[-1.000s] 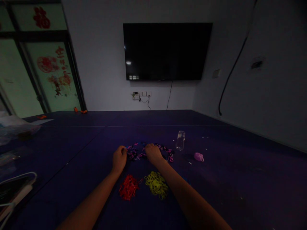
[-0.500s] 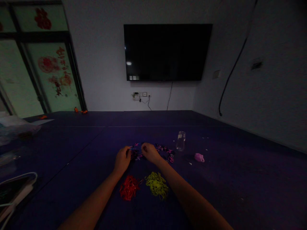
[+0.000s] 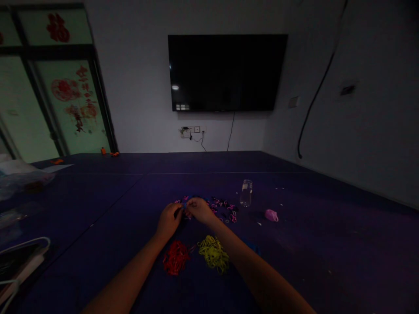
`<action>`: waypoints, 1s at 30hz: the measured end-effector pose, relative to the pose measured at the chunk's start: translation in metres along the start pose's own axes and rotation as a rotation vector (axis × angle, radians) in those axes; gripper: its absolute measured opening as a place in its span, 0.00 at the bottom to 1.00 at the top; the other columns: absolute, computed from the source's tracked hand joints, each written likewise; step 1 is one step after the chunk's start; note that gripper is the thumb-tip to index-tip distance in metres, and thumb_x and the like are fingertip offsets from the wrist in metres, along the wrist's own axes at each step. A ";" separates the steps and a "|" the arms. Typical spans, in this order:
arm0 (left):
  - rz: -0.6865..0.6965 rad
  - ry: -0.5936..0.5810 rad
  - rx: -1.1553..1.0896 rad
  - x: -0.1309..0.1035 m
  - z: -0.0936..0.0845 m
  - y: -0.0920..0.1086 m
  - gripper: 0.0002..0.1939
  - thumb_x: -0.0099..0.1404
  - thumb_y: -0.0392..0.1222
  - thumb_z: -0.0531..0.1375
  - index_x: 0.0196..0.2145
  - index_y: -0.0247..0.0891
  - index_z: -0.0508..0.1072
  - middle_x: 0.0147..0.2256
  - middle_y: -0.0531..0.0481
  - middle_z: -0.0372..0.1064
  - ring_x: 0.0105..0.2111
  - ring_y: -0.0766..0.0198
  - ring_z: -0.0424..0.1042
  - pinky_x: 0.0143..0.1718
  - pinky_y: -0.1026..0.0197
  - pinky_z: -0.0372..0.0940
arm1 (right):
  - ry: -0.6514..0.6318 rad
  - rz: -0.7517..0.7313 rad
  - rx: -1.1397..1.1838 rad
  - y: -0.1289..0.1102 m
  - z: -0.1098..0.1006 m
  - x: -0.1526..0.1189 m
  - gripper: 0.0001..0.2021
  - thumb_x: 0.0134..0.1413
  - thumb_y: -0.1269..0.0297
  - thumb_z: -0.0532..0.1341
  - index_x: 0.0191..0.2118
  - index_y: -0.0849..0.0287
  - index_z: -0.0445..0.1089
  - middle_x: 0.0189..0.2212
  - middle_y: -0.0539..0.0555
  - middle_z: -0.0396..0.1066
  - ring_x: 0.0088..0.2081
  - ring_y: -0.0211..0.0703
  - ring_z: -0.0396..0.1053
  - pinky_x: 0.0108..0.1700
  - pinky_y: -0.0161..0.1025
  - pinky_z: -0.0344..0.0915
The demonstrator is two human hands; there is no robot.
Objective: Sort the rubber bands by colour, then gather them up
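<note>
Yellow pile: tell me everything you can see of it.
The yellow pile is a loose, tangled heap of thin, greenish loops that look rubbery. It lies on the dark table, right of the red pile and beside the right forearm; whether they touch is unclear. Neither the left hand nor right hand touches it.

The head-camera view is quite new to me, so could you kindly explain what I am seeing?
There is no machine here: the bare left hand and right hand belong to a person wearing the camera, which looks forward and down. On the dark purple tabletop lie a tangled red pile of thin loops, a similar yellow-green pile, scattered small pink and dark loops, a clear upright jar and a small pink rounded object. Something small and blue shows between the hands; the dim picture leaves each grip unclear.
</note>
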State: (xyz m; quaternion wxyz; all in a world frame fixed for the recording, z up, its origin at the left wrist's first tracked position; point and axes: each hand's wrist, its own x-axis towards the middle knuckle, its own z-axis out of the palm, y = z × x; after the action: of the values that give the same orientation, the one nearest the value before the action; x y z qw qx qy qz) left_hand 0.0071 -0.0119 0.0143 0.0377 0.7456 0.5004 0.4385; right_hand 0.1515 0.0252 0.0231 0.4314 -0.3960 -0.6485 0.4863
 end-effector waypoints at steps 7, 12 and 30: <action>0.081 -0.027 0.035 0.001 -0.001 0.004 0.06 0.59 0.32 0.57 0.28 0.38 0.73 0.29 0.47 0.72 0.33 0.59 0.70 0.38 0.59 0.64 | 0.100 0.061 0.155 0.003 0.006 -0.001 0.03 0.41 0.70 0.60 0.23 0.60 0.64 0.14 0.44 0.66 0.18 0.34 0.66 0.25 0.31 0.64; 0.141 -0.016 0.012 0.002 0.000 0.001 0.07 0.58 0.32 0.58 0.28 0.38 0.75 0.28 0.47 0.72 0.33 0.60 0.70 0.36 0.60 0.64 | 0.090 0.079 0.245 0.004 0.004 -0.003 0.03 0.36 0.69 0.62 0.23 0.62 0.69 0.16 0.45 0.68 0.17 0.34 0.65 0.25 0.32 0.63; 0.062 0.154 -0.059 0.002 -0.002 -0.003 0.10 0.55 0.31 0.58 0.33 0.38 0.77 0.32 0.48 0.74 0.34 0.60 0.73 0.39 0.59 0.67 | 0.117 0.232 0.586 0.008 -0.001 -0.002 0.05 0.33 0.75 0.66 0.19 0.62 0.68 0.18 0.48 0.69 0.23 0.34 0.67 0.30 0.31 0.67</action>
State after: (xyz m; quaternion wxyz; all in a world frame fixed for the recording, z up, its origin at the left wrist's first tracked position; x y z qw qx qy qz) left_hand 0.0043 -0.0100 0.0153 0.0075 0.7234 0.4654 0.5100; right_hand 0.1541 0.0257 0.0150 0.5054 -0.3534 -0.4055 0.6746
